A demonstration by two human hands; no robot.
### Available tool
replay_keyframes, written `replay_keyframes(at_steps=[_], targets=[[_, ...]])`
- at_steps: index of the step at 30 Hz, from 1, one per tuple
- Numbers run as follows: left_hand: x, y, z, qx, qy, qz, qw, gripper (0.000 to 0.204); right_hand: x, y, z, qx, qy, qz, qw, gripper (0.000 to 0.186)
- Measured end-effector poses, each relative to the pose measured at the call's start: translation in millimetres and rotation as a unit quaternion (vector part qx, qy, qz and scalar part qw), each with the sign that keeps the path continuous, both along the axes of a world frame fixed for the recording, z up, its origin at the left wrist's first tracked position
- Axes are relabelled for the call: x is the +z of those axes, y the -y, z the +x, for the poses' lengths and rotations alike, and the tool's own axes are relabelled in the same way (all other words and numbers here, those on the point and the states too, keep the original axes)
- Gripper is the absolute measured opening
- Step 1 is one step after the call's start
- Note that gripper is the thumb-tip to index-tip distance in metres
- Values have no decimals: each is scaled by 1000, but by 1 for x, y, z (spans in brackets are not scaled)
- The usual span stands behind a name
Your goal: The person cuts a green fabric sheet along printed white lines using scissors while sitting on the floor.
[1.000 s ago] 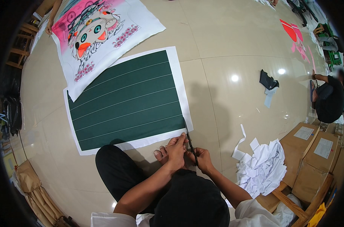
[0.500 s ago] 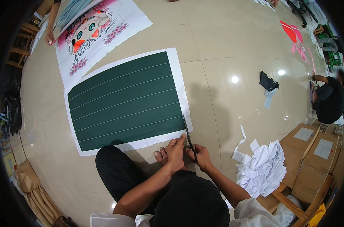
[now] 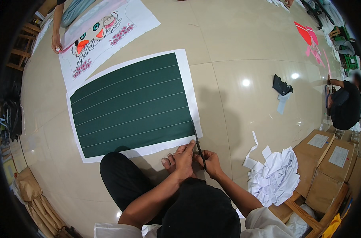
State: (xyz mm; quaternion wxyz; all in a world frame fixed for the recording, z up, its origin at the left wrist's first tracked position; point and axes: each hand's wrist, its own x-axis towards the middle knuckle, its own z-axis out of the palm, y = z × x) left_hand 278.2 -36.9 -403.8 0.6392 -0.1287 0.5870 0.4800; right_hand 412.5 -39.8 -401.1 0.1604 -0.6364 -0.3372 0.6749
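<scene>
On the floor before me lies a dark green sheet (image 3: 128, 107) with thin white lines across it and a white border. My right hand (image 3: 210, 162) is closed around the handles of black scissors (image 3: 198, 142). Their blades point away from me, along the sheet's right side by its near right corner. My left hand (image 3: 184, 158) pinches the near edge of the sheet close to that corner, just left of the scissors. My bare foot (image 3: 168, 163) shows partly behind the left hand.
At the upper left, another person's hand (image 3: 56, 43) touches a printed cartoon sheet (image 3: 121, 31). White scraps (image 3: 273, 176) lie in a heap at the right, beside cardboard boxes (image 3: 313, 152) and a wooden frame (image 3: 303, 214). A dark scrap (image 3: 282, 85) lies farther off. Another person (image 3: 345, 103) sits at far right.
The other person's hand at upper left has shifted slightly, and a pale pink layer now covers more of the cartoon print. My hands and the scissors have hardly moved.
</scene>
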Motion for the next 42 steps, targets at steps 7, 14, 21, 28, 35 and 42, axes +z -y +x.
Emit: replay_keyframes(at_steps=[7, 14, 21, 28, 35, 42], targets=[[-6, 3, 0, 1, 11, -7, 1000, 25, -2, 2, 1, -3, 0, -1, 1000, 29], [-5, 2, 1, -4, 3, -7, 1000, 26, 2, 0, 0, -7, -6, 5, 1000, 29], [-5, 2, 1, -6, -2, -4, 1000, 26, 4, 0, 2, 0, 7, 4, 1000, 27], [-5, 3, -1, -1, -2, 4, 1000, 27, 4, -10, -5, 13, 8, 21, 1000, 28], [7, 0, -6, 3, 40, 8, 999, 23, 8, -20, -13, -13, 3, -12, 1000, 33], [10, 0, -7, 0, 45, 25, 999, 18, 5, -19, -12, -25, -5, -5, 1000, 31]])
